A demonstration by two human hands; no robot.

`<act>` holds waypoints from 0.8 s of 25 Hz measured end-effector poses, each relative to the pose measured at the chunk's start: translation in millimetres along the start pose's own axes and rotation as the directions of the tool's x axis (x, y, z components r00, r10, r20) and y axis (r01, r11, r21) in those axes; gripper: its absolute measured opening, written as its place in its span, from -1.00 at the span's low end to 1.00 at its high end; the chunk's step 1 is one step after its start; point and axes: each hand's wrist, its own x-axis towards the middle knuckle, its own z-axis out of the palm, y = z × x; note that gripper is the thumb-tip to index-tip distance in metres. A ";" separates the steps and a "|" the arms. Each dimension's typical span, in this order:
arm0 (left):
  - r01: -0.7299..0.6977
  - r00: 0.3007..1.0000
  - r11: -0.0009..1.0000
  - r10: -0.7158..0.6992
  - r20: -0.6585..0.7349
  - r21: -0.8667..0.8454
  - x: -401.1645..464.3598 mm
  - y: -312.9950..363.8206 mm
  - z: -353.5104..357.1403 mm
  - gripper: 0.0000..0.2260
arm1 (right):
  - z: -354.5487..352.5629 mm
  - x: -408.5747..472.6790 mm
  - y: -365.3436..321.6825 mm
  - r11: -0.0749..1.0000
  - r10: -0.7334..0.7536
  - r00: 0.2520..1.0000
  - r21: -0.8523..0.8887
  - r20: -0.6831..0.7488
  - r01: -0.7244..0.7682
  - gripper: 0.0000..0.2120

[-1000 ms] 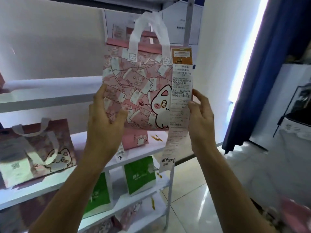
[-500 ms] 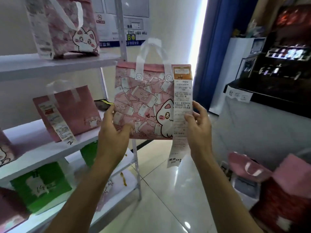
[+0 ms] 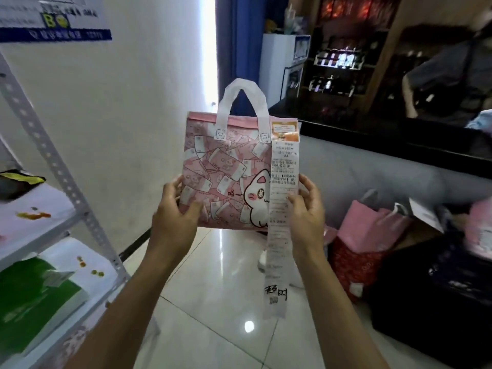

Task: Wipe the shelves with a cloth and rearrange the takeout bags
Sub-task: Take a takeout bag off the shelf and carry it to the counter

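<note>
I hold a pink takeout bag (image 3: 226, 166) with a cat drawing and white handles upright in mid-air, over the tiled floor. My left hand (image 3: 174, 211) grips its lower left edge. My right hand (image 3: 306, 209) grips its lower right edge, thumb on the long white receipt (image 3: 282, 209) that hangs from the bag's top right corner. The white metal shelves (image 3: 56, 166) stand at the left, with orange stains on the boards. A green takeout bag (image 3: 32, 296) lies on a lower shelf. A dark yellow-edged item (image 3: 18, 179), maybe a cloth, lies on the upper board.
Several pink and red bags (image 3: 364, 243) stand on the floor at the right, beside a dark bag (image 3: 439, 296). A black counter (image 3: 399, 145) runs behind them. A person (image 3: 447, 75) stands at the far right. A blue curtain (image 3: 239, 49) hangs behind the bag.
I have turned to the right, away from the shelves, carrying the pink bag in both hands. The shelves slid to the left edge and the floor bags came into view.
</note>
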 end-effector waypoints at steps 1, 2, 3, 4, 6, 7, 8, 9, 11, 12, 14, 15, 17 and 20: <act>0.000 1.000 1.000 0.000 0.020 -0.018 14.7 -2.3 13.4 -0.57 | -3.1 15.6 1.4 1.000 0.002 1.000 -0.009 -0.016 -0.003 -0.69; 0.001 0.999 0.999 0.001 0.035 -0.039 29.4 -4.0 25.5 -0.58 | -5.5 30.6 3.2 1.000 0.003 0.999 -0.021 -0.033 -0.004 -0.69; -0.001 0.999 0.998 0.004 0.049 -0.063 47.8 -6.4 38.7 -0.60 | -6.7 48.6 5.3 0.999 -0.003 0.999 -0.033 -0.054 0.001 -0.69; 0.000 0.998 0.996 0.005 0.062 -0.092 65.3 -8.9 51.4 -0.62 | -7.7 65.2 6.9 0.999 -0.010 0.997 -0.043 -0.072 0.006 -0.69; 0.013 0.996 0.987 0.002 0.093 -0.160 101.2 -13.7 77.9 -0.65 | -9.7 98.3 9.5 0.998 -0.027 0.994 -0.063 -0.110 0.020 -0.69; 0.019 0.994 0.983 0.001 0.111 -0.182 116.8 -15.9 90.2 -0.65 | -10.6 113.6 10.6 0.997 -0.040 0.990 -0.077 -0.133 0.030 -0.69; 0.021 0.991 0.980 0.006 0.134 -0.200 133.8 -17.4 104.0 -0.65 | -11.8 130.6 11.7 0.995 -0.056 0.986 -0.086 -0.158 0.043 -0.68; 0.020 0.988 0.977 0.013 0.156 -0.210 148.6 -18.2 116.2 -0.64 | -13.2 145.5 12.9 0.994 -0.071 0.982 -0.089 -0.178 0.056 -0.68; 0.016 0.981 0.975 0.027 0.190 -0.223 175.5 -19.3 140.2 -0.63 | -17.1 174.1 17.1 0.993 -0.087 0.974 -0.093 -0.210 0.069 -0.68; 0.017 0.979 0.975 0.028 0.203 -0.220 185.8 -18.8 150.3 -0.62 | -19.1 186.8 19.5 0.993 -0.088 0.969 -0.100 -0.229 0.066 -0.68; -0.002 0.972 0.981 0.048 0.230 -0.196 209.2 -17.6 171.4 -0.60 | -22.9 215.0 24.7 0.992 -0.092 0.959 -0.107 -0.269 0.065 -0.69; -0.009 0.969 0.983 0.055 0.239 -0.186 221.1 -17.7 180.9 -0.59 | -24.1 228.7 28.2 0.992 -0.093 0.956 -0.107 -0.279 0.066 -0.69; -0.004 0.964 0.983 0.052 0.260 -0.181 246.9 -22.1 201.2 -0.55 | -26.1 259.2 36.3 0.992 -0.099 0.952 -0.109 -0.290 0.070 -0.72; -0.023 0.948 0.990 0.066 0.310 -0.141 284.8 -30.3 231.9 -0.52 | -27.0 308.9 48.3 0.992 -0.108 0.947 -0.096 -0.301 0.083 -0.75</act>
